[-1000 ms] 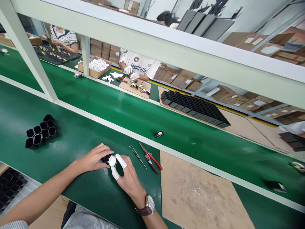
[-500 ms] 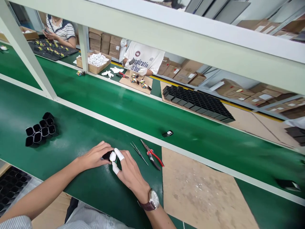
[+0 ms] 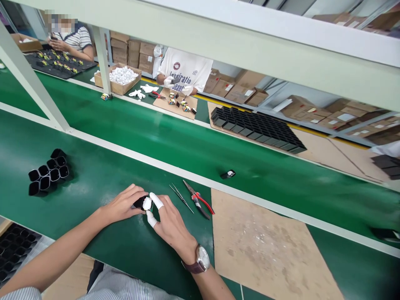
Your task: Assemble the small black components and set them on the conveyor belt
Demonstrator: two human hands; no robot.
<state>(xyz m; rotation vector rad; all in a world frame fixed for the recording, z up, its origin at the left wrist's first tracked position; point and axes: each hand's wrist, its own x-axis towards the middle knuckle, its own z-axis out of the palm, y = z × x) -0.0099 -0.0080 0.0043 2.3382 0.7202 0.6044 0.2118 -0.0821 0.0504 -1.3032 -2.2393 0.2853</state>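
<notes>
My left hand (image 3: 123, 204) is closed around a small black plastic case (image 3: 138, 203), lying on its side with the open end facing right. A white padded piece (image 3: 147, 203) bulges at that opening, with a thin green edge (image 3: 151, 207) beside it, perhaps a circuit board. My right hand (image 3: 171, 223) wears white finger cots on thumb and forefinger, which pinch around the green edge and white piece. How deep these sit in the case is hidden. Tweezers (image 3: 181, 198) and red-handled pliers (image 3: 198, 201) lie just right of my hands.
Several black cases (image 3: 50, 173) stand grouped at left. A cardboard sheet (image 3: 256, 246) covers the bench at right. Beyond a white rail (image 3: 131, 155), a green belt (image 3: 162, 133) carries a filled case (image 3: 228, 174). Two co-workers sit across, near a box of white pieces (image 3: 123, 76).
The view has shifted slightly. Cases on the belt have moved to the right. My hands keep the same hold on the case and the white piece, with hardly any movement.
</notes>
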